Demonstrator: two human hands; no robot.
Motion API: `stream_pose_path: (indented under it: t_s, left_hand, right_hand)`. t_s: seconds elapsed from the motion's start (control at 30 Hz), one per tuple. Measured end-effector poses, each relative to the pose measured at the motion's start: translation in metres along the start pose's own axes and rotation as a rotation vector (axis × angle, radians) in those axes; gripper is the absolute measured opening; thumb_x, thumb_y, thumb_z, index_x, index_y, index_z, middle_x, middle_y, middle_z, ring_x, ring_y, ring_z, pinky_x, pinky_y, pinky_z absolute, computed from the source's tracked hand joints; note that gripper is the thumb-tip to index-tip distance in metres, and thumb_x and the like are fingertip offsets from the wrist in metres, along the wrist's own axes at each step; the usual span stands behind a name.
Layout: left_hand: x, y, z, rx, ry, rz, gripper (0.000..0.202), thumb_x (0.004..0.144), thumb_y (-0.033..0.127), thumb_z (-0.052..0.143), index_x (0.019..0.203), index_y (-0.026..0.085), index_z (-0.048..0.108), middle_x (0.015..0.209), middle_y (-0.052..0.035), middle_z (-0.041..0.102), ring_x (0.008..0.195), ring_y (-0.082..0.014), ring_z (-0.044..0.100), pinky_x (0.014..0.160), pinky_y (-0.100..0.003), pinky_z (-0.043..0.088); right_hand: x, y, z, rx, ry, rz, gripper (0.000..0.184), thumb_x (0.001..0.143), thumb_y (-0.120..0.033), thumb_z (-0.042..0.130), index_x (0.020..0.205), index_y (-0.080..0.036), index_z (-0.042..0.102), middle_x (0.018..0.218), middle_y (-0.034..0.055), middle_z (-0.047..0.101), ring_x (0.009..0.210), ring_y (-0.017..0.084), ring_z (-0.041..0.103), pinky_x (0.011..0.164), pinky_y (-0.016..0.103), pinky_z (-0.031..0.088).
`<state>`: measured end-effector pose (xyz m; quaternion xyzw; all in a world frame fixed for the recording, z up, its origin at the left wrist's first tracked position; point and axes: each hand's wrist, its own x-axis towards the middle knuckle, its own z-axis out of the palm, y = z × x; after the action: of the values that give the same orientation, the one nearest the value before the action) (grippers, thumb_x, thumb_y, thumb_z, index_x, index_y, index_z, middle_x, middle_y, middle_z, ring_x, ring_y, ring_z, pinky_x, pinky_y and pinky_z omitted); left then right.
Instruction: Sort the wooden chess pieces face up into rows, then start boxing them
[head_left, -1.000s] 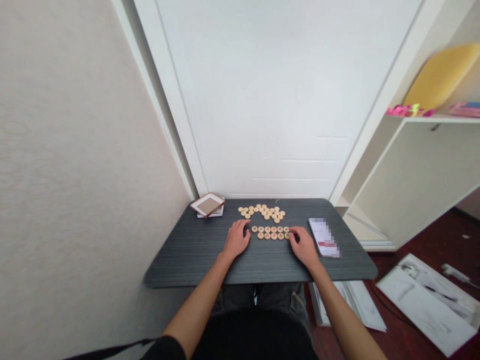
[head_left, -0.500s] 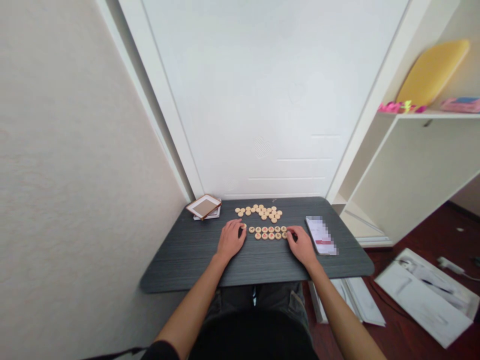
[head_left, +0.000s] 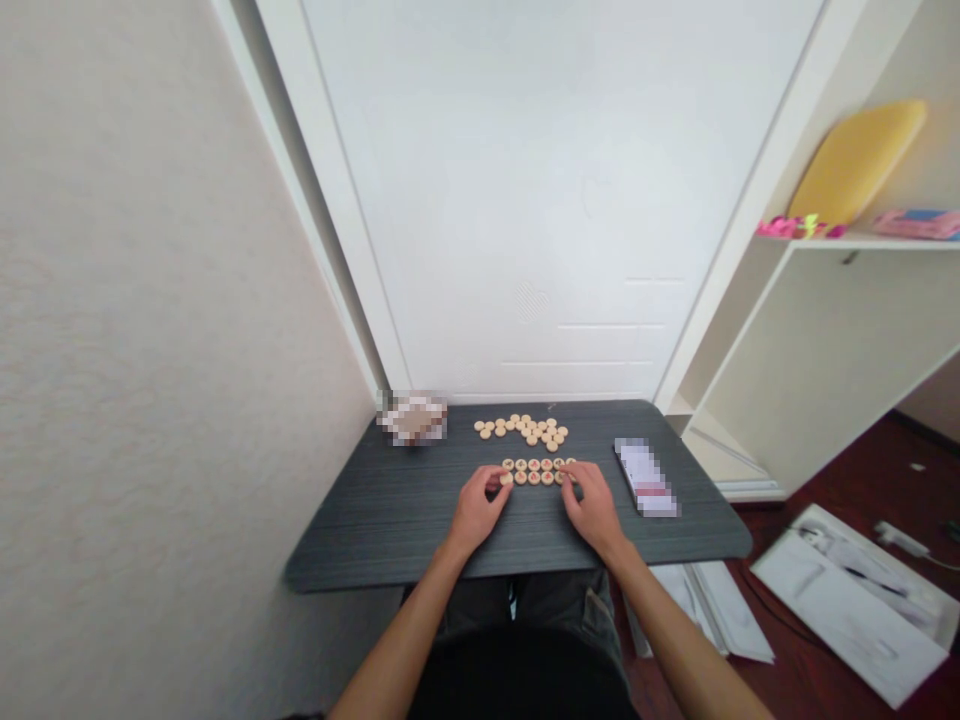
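Dark tabletop (head_left: 375, 525), wooden disc (head_left: 507, 479) between left fingers (head_left: 488, 472), grip of right fingers (head_left: 580, 472) unclear.

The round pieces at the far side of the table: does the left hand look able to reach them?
Likely yes. The far pieces lie just beyond two low rows, which the left hand could pass over, but it seems occupied with another piece.

Round pieces (head_left: 534, 478) looked wooden, smooth, matt. Tabletop (head_left: 375, 525) looked like wood-grain laminate, finely streaked, low sheen. White panel (head_left: 562, 180) was smooth, satin, lightly grooved. Wall (head_left: 150, 350) appeared matt, faintly textured, like wallpaper. Shirt (head_left: 517, 680) was matt cloth. Floor (head_left: 810, 680) seemed wood-like, slightly glossy.
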<state>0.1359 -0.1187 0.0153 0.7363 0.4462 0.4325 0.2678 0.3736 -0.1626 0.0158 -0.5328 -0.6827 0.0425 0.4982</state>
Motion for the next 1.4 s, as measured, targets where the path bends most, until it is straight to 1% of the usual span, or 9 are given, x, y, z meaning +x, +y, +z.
stream_pose_path:
  t_s: [0.13,0.27,0.37,0.53,0.7,0.9,1.17,1.27,1.4]
  left_hand:
    - [-0.009,0.004,0.013,-0.236,-0.032,-0.068,0.026,0.089,0.035,0.064,0.111,0.021,0.064,0.111,-0.0072,0.073,0.093,-0.0183,0.072,0.088,-0.035,0.059]
    - [-0.012,0.005,0.013,-0.321,-0.083,-0.114,0.028,0.090,0.039,0.063,0.110,0.019,0.065,0.110,-0.0077,0.075,0.098,-0.0187,0.073,0.092,-0.035,0.059]
    - [-0.013,0.008,0.012,-0.338,-0.109,-0.133,0.028,0.090,0.041,0.064,0.107,0.020,0.067,0.104,-0.0061,0.077,0.095,-0.0191,0.074,0.090,-0.034,0.059]
    - [-0.016,0.015,0.013,-0.311,-0.131,-0.099,0.024,0.090,0.040,0.064,0.105,0.022,0.070,0.101,-0.0046,0.077,0.093,-0.0199,0.074,0.089,-0.034,0.059]
    - [-0.016,0.018,0.013,-0.266,-0.126,-0.091,0.023,0.091,0.040,0.062,0.102,0.022,0.071,0.098,-0.0038,0.077,0.090,-0.0194,0.073,0.086,-0.032,0.059]
    - [-0.015,0.016,0.012,-0.248,-0.136,-0.092,0.024,0.092,0.042,0.061,0.100,0.022,0.071,0.096,-0.0040,0.077,0.088,-0.0193,0.073,0.085,-0.032,0.058]
    - [-0.014,0.017,0.012,-0.256,-0.120,-0.118,0.024,0.091,0.042,0.062,0.097,0.021,0.071,0.091,-0.0045,0.077,0.084,-0.0194,0.073,0.080,-0.031,0.058]
    - [-0.013,0.017,0.012,-0.262,-0.117,-0.120,0.024,0.092,0.042,0.061,0.098,0.021,0.070,0.092,-0.0048,0.077,0.086,-0.0197,0.073,0.080,-0.032,0.059]
    - [-0.013,0.017,0.012,-0.276,-0.119,-0.117,0.024,0.092,0.042,0.061,0.100,0.021,0.070,0.095,-0.0044,0.077,0.088,-0.0196,0.073,0.082,-0.032,0.059]
  right_hand:
    - [-0.002,-0.035,0.024,0.096,-0.105,-0.052,0.024,0.092,-0.020,0.049,0.108,-0.026,0.066,0.108,0.0081,0.068,0.109,0.026,0.061,0.101,0.045,0.049]
    - [-0.002,-0.048,0.035,0.143,-0.208,-0.086,0.024,0.089,-0.016,0.054,0.108,-0.026,0.065,0.110,0.0075,0.066,0.109,0.025,0.061,0.100,0.041,0.049]
    - [-0.004,-0.045,0.034,0.123,-0.232,-0.086,0.023,0.088,-0.017,0.057,0.109,-0.025,0.063,0.111,0.0077,0.065,0.108,0.024,0.060,0.099,0.040,0.049]
    - [-0.007,-0.038,0.033,0.085,-0.284,-0.086,0.015,0.092,-0.020,0.057,0.106,-0.024,0.062,0.101,0.0062,0.065,0.098,0.023,0.060,0.091,0.038,0.050]
    - [-0.009,-0.035,0.035,0.099,-0.258,-0.048,0.011,0.094,-0.025,0.058,0.103,-0.023,0.063,0.094,0.0046,0.066,0.088,0.021,0.061,0.082,0.034,0.051]
    - [-0.012,-0.030,0.040,0.165,-0.271,0.029,0.014,0.093,-0.030,0.060,0.105,-0.023,0.064,0.086,0.0017,0.066,0.075,0.018,0.060,0.074,0.030,0.051]
    - [-0.012,-0.032,0.038,0.147,-0.275,-0.006,0.017,0.093,-0.031,0.061,0.107,-0.023,0.064,0.090,0.0031,0.067,0.078,0.018,0.061,0.077,0.031,0.052]
    - [-0.011,-0.034,0.035,0.129,-0.279,-0.042,0.020,0.092,-0.030,0.061,0.110,-0.023,0.064,0.092,0.0036,0.067,0.080,0.019,0.062,0.077,0.031,0.052]
    - [-0.010,-0.035,0.035,0.137,-0.270,-0.026,0.021,0.092,-0.030,0.061,0.111,-0.023,0.064,0.092,0.0035,0.067,0.080,0.019,0.062,0.077,0.031,0.052]
